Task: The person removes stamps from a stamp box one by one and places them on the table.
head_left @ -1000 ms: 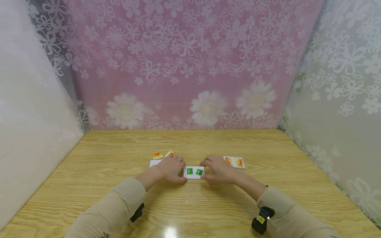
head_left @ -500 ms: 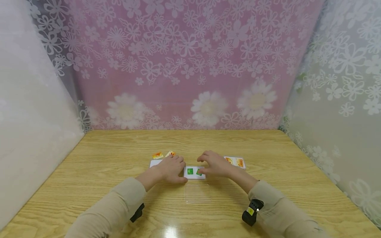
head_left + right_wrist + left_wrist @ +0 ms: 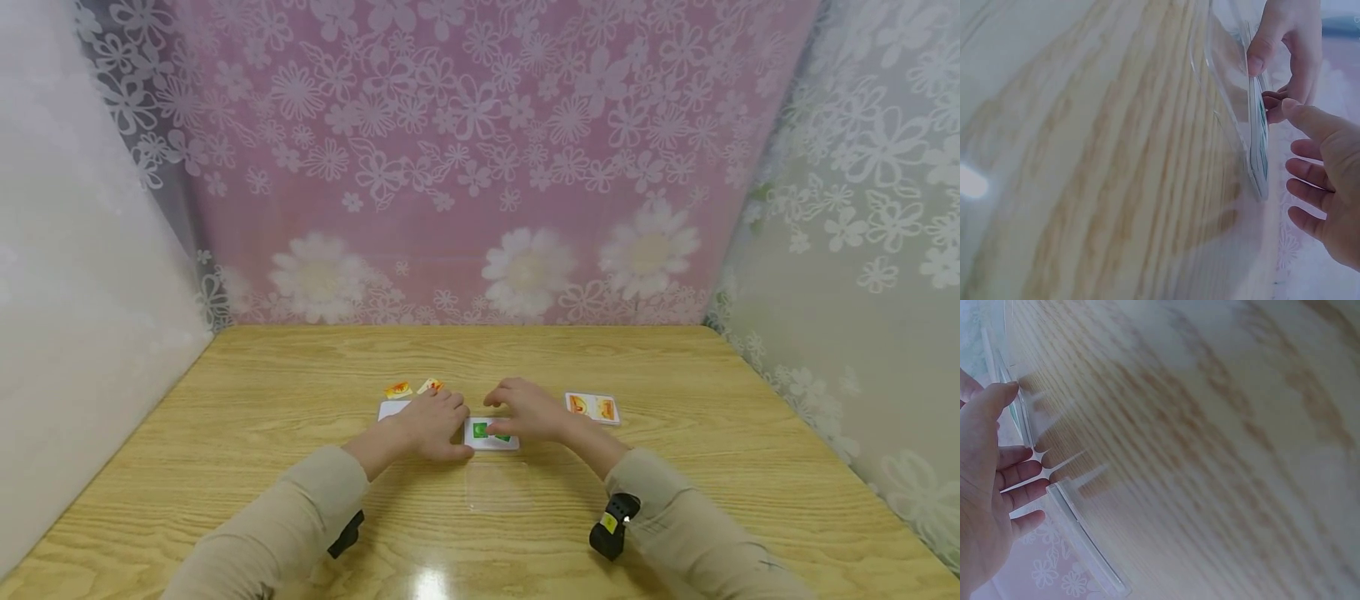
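A flat white case [image 3: 471,445] with two green square pieces [image 3: 480,430] on top lies in the middle of the table in the head view. My left hand [image 3: 431,425] holds its left end, the thumb at the near corner and fingers at the far corner. My right hand [image 3: 528,412] hovers over the case's right half, thumb above the green pieces and partly covering the right one. In the right wrist view, the right hand's [image 3: 1335,178] fingers are loosely bent and spread, with nothing seen between them. The case [image 3: 1259,150] appears there edge-on.
A clear plastic lid [image 3: 497,487] lies just nearer than the case. Two small orange-yellow pieces [image 3: 398,390] and a white case [image 3: 392,408], partly hidden by the left hand, lie at the left. Another case with orange pictures [image 3: 592,408] is at the right.
My right hand has left the case's right end and moved left over its top, the thumb passing across the right green piece. The left hand stays in place.
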A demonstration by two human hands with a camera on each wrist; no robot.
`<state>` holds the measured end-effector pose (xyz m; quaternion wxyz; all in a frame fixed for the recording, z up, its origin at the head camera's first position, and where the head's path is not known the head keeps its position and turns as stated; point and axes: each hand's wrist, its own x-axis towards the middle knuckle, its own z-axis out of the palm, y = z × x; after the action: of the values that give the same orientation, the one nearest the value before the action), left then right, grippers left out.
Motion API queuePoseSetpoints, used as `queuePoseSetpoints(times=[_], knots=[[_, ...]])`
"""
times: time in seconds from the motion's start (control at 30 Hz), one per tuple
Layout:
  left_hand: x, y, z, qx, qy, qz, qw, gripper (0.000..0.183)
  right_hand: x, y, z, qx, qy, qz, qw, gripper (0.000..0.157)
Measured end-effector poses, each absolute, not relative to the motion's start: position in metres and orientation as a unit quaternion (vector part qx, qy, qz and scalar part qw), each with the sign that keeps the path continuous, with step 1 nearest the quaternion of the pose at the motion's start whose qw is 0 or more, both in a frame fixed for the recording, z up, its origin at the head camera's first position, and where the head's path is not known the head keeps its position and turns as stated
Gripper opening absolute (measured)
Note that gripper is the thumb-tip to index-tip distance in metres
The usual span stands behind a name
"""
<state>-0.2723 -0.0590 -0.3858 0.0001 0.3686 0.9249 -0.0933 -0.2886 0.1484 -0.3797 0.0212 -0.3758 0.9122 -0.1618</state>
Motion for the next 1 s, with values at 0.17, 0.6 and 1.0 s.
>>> queuePoseSetpoints(times=[0.17, 0.6, 1.0], knots=[[-0.273, -0.059, -0.386, 0.372, 0.924, -0.092, -0.003, 0.06, -0.292, 0.143, -0.382, -0.374, 0.914, -0.155, 0.035, 0.041], [-0.274, -0.06, -0.387, 0.379, 0.92, -0.1, -0.016, 0.059, -0.296, 0.136, -0.39, -0.374, 0.916, -0.141, 0.032, 0.038], [-0.273, -0.06, -0.387, 0.374, 0.921, -0.106, -0.006, 0.059, -0.294, 0.134, -0.391, -0.349, 0.924, -0.146, 0.05, 0.035]])
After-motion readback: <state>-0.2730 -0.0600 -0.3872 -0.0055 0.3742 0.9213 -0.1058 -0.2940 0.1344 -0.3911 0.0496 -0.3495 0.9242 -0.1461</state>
